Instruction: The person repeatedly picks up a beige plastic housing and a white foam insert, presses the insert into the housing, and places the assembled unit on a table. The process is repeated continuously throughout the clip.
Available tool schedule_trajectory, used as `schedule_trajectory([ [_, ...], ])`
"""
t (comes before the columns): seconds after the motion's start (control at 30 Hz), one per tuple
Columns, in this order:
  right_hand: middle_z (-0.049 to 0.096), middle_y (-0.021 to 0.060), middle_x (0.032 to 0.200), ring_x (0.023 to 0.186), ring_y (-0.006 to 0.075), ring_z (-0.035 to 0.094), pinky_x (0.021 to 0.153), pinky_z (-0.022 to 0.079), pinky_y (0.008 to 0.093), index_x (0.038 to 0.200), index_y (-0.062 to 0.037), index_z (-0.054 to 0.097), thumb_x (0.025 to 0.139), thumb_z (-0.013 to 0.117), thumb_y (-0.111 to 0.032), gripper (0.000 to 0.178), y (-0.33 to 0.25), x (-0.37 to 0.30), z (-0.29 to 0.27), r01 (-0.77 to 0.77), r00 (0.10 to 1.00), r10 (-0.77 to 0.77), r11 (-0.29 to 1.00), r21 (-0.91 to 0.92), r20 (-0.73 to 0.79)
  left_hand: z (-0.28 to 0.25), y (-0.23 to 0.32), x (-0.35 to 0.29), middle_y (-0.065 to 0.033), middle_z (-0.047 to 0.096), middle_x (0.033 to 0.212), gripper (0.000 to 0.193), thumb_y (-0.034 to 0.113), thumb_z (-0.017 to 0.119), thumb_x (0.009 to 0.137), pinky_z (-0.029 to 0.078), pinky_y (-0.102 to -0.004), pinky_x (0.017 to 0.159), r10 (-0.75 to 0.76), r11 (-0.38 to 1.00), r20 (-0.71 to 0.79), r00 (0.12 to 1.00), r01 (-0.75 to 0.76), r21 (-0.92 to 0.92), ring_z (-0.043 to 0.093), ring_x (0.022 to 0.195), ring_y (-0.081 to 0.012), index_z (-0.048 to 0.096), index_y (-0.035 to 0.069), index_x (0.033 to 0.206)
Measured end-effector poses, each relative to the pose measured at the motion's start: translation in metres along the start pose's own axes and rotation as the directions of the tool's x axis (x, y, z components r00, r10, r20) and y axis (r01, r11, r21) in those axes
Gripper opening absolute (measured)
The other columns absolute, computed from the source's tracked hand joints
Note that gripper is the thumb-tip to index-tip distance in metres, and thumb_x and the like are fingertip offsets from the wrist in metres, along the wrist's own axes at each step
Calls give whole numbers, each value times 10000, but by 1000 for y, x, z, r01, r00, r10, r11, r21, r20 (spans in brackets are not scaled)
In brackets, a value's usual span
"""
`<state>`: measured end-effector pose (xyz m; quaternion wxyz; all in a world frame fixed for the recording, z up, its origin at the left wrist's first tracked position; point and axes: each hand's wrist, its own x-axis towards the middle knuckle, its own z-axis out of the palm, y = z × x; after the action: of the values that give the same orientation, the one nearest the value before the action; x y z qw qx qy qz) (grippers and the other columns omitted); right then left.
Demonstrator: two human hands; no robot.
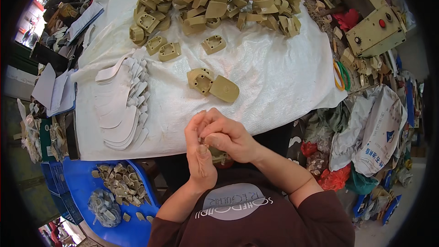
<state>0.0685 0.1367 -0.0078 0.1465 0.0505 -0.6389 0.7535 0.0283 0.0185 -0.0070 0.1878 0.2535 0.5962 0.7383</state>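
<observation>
My left hand (pixel 200 155) and my right hand (pixel 228 138) meet just in front of my body, at the near edge of the covered table. Their fingers are curled and pressed together; whatever lies between them is too small or hidden to make out. Below the right hand part of an olive-coloured piece (pixel 222 160) shows, mostly covered. Just beyond the fingers, two olive moulded heel-like blocks lie touching: one with its holed side up (pixel 200 81), the other with its smooth side up (pixel 224 88). Farther off sits a single holed block (pixel 214 44).
A large heap of olive blocks (pixel 219 4) fills the far table. Overlapping white sole-shaped sheets (pixel 119 105) lie at left. A blue tub (pixel 82 174) with small pieces and a plastic bag stands lower left. Bags (pixel 377 128) and a control box (pixel 376 32) are at right.
</observation>
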Motion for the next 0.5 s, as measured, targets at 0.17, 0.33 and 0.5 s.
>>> schedule_trajectory([
  [0.17, 486, 130, 1139, 1059, 223, 443, 923, 369, 320, 1336, -5, 416, 980, 411, -201, 406, 5, -15, 18, 53, 995, -59, 996, -72, -84, -1, 14, 5, -112, 517, 1101, 522, 342, 395, 978, 442, -268, 840, -101, 976, -73, 992, 84, -200, 539, 968, -147, 266, 38, 1384],
  [0.33, 477, 126, 1142, 1010, 214, 476, 904, 388, 314, 1333, -2, 417, 978, 409, -178, 396, -3, -13, 20, 50, 995, -52, 998, -28, -87, -1, 9, 3, -84, 522, 1090, 479, 270, 382, 983, 443, -270, 822, -141, 945, -65, 988, 114, -308, 527, 956, -132, 252, 67, 1397],
  [0.5, 489, 130, 1109, 962, 219, 502, 853, 417, 326, 1312, -11, 434, 954, 442, -150, 384, -3, -11, 18, -23, 991, 13, 997, -75, -136, 2, 19, 5, -81, 525, 1099, 594, 340, 396, 987, 469, -301, 826, -247, 864, -9, 969, 215, -456, 544, 1003, -164, 122, 111, 1462],
])
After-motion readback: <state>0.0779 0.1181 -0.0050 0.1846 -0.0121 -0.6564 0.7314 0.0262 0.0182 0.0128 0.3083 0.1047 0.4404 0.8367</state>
